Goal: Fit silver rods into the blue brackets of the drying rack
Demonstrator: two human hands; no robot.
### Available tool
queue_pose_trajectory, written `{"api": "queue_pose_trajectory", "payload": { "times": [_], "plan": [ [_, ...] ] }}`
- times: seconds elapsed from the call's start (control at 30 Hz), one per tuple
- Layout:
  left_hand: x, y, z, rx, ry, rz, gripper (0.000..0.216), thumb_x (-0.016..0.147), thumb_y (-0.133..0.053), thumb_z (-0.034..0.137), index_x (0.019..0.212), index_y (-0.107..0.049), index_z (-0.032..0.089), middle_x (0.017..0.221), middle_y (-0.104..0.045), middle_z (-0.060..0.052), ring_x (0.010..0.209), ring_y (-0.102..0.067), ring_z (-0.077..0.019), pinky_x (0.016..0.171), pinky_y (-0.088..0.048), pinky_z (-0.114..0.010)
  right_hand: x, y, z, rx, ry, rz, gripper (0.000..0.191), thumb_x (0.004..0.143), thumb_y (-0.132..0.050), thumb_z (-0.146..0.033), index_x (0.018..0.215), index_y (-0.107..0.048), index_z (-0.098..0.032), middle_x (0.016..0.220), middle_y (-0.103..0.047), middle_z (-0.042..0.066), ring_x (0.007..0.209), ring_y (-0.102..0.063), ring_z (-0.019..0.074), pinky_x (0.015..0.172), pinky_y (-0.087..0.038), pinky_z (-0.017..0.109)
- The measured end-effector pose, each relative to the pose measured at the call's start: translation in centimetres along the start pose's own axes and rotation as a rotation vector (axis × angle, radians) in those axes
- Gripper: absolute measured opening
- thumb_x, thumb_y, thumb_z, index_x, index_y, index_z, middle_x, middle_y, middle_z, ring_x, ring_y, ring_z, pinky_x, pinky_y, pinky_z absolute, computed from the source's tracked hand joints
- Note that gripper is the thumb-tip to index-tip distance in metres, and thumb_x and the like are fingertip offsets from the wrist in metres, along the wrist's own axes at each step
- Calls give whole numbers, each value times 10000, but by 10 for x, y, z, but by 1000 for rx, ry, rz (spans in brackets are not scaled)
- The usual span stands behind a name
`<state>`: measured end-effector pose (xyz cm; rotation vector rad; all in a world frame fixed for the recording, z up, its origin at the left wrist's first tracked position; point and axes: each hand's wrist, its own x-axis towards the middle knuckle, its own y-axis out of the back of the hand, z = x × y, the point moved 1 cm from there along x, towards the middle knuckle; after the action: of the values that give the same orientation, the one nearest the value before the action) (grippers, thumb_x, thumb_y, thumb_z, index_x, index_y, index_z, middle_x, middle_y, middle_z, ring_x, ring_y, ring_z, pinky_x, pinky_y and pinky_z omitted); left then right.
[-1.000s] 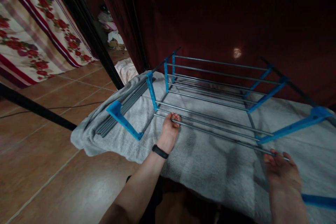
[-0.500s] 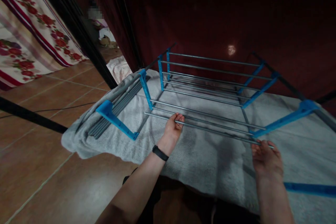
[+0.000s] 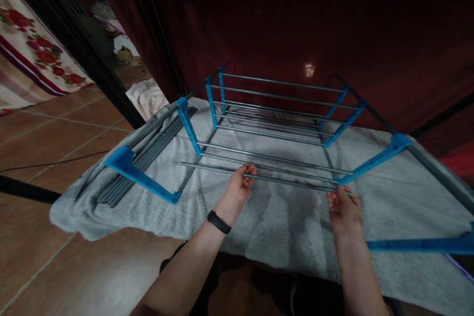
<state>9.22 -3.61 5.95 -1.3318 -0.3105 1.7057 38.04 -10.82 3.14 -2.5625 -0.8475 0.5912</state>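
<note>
Clock positions taken from the centre of the view. Rack (image 3: 274,136), grey bars with blue brackets, stands at the centre on a grey blanket (image 3: 276,217). Rod (image 3: 289,181) runs along its near side from about 8:30 to 4 o'clock. Left hand (image 3: 241,182), just below centre toward 6, has its fingers closed round the rod near mid-length; right hand (image 3: 345,205), at 4, pinches the rod near its right end. Hands well apart. Rod's left end bare, overhanging the pole beneath; seating of the right end, if any, masked by the right fingers. Near right bracket (image 3: 418,245), at 4, cut by the frame edge, its inner tip close to the right forearm. Near left bracket (image 3: 148,183), at 8:30, shows whole. Bundle of bars (image 3: 148,160) at 9, count uncertain, partly behind a rack pole. Floral cloth (image 3: 33,59) at 10, cut off by the frame; items (image 3: 124,47) in the doorway, also at 10, too dim to identify. Lap at 6 lost in shadow. Lettering on the black wristband (image 3: 218,222) at 6:30, or on the brackets, cannot be made out.
</note>
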Motion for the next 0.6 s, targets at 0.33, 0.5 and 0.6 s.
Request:
{"api": "queue_pose_trajectory", "payload": {
  "times": [0.33, 0.5, 0.6],
  "plan": [
    [-5, -5, -13, 86, 47, -21, 170, 934, -537, 49, 821, -625, 143, 718, -709, -56, 667, -705, -134, 699, -575, -231, -18, -15, 13, 31, -7, -86, 366, 643, -888, -232, 891, -618, -235, 753, -695, -66, 641, -653, 72, 650, -582, 191],
    [-9, -11, -25, 105, 67, -28, 183, 946, -535, 65, 802, -618, 142, 731, -703, -56, 667, -701, -132, 680, -570, -225, -27, -22, 21, 30, -16, -115, 372, 642, -882, -263, 898, -612, -239, 752, -693, -76, 646, -638, 68, 687, -565, 205],
    [-10, -14, -32, 132, 71, -37, 187, 958, -536, 82, 800, -615, 144, 731, -700, -50, 647, -694, -124, 654, -555, -215, -31, -25, 24, 19, -20, -104, 347, 659, -868, -280, 886, -608, -242, 744, -694, -70, 658, -644, 75, 690, -553, 212]
  ]
}}
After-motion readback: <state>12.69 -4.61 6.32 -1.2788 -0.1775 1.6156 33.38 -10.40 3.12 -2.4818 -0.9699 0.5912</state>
